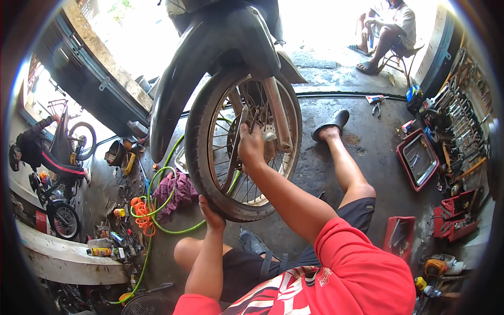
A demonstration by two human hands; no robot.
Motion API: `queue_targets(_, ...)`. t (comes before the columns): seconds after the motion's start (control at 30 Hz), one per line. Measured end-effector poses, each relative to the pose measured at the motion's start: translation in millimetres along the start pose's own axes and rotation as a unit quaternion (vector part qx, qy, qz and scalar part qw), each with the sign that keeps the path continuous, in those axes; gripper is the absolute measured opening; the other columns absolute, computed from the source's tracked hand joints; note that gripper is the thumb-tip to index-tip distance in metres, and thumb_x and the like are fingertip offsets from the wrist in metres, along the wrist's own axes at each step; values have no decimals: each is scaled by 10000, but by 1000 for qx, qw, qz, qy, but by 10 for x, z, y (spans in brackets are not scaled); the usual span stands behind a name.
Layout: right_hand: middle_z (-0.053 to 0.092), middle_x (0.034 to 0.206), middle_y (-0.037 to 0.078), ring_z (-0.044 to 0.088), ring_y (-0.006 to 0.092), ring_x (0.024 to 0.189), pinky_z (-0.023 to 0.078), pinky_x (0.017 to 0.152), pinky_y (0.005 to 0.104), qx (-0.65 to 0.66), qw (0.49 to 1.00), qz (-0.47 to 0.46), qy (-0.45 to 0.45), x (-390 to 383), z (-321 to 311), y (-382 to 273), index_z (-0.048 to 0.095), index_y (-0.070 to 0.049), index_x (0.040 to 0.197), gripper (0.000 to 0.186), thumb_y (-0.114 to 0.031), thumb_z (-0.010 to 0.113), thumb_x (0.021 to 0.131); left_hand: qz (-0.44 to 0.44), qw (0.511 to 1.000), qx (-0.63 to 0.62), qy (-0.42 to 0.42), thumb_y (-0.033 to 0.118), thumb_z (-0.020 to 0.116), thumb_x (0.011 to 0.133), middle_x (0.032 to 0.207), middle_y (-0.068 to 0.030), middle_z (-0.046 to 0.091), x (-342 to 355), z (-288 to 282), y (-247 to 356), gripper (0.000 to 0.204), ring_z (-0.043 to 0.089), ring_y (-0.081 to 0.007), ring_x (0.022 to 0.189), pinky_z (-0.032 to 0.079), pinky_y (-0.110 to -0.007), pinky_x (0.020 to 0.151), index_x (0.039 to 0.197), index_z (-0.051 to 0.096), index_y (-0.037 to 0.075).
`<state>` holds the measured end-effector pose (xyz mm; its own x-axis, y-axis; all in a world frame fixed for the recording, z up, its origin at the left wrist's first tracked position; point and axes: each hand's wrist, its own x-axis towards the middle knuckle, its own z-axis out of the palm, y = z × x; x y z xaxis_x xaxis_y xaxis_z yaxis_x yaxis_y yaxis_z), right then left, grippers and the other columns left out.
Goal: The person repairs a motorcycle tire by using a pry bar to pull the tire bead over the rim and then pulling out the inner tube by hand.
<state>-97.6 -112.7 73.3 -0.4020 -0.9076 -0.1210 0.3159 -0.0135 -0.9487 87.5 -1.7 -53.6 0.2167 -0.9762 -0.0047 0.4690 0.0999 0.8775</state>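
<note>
A motorcycle's front wheel, with a black tyre and wire spokes, stands before me between the fork legs. My left hand grips the tyre low on its left side, thumb up along the rubber and the other fingers mostly hidden. My right hand is closed beside the wheel hub, in front of the spokes. A narrow grey metal piece shows above its thumb; what the fingers hold is hidden. The dark front fairing hangs over the wheel.
A green hose, an orange coiled hose and a purple cloth lie left of the wheel. To the right are a red-rimmed tray, a red toolbox and racked wrenches. A seated person is at the back right; another is far left by motorcycles.
</note>
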Motion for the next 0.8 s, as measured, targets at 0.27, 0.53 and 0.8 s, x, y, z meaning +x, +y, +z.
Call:
queue_targets(0.27,649,1011,312,609,487,990,431,866,541,-169,984,-52,19,103,0,-81,519,54,1118,316,-225,593,990,32,998,21,41,654,405,979,1129,-76,636,-66,162,-76,669,632,-254,973,501,-414,886,1364,499,114)
queue_targets(0.53,633,1001,320,591,501,989,432,856,562,-277,922,-269,-35,118,105,-195,454,52,1203,378,-239,572,993,-9,998,-49,-47,553,371,1031,1363,-52,559,-120,-100,-185,635,533,-208,1253,392,-377,1088,1414,473,56)
queue_targets(0.8,576,770,59,588,189,600,495,544,346,244,940,103,-217,-271,-315,-343,468,-120,1074,187,-304,498,1064,33,999,-22,-22,531,395,1028,1326,-65,578,-114,71,-65,626,548,-202,1219,401,-371,1068,1405,477,38)
